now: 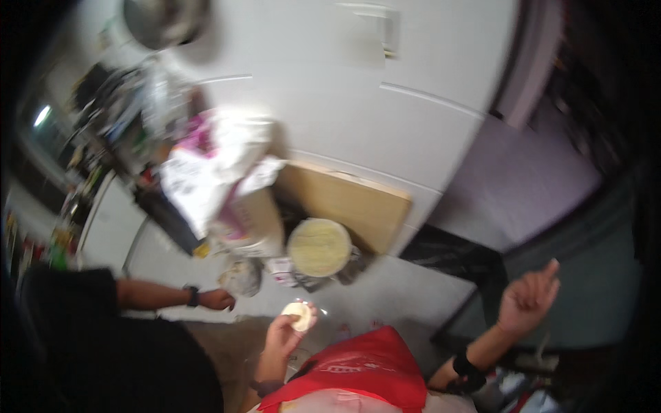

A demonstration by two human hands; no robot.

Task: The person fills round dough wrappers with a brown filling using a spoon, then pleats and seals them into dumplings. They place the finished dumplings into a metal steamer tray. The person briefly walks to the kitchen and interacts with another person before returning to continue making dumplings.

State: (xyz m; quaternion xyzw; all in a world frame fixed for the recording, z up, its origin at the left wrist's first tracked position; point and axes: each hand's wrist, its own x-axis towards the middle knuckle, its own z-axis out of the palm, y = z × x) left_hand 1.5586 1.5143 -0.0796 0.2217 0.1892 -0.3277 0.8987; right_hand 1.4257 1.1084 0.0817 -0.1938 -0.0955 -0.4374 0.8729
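My left hand [284,335] grips a small, pale, round dough-like disc [298,316], with the thumb across its face and fingertips behind its far edge. Out to the right, my right hand [530,300] is raised with nothing in it; one finger points outward and the others are bent. Beyond my left hand stands a round tub [319,248] with a pale yellow top or filling; blur hides which. Beside the tub is a white sack [248,222] with purple print, and a wrapped bundle [241,277] sits in front of the sack.
At left, a co-worker in black extends a hand [217,299] near the bundle. A wooden board [356,206] leans against the white wall panel [330,113] behind the tub. Crowded items and a clear plastic bag [165,98] fill the far left. A red apron [361,369] covers my front.
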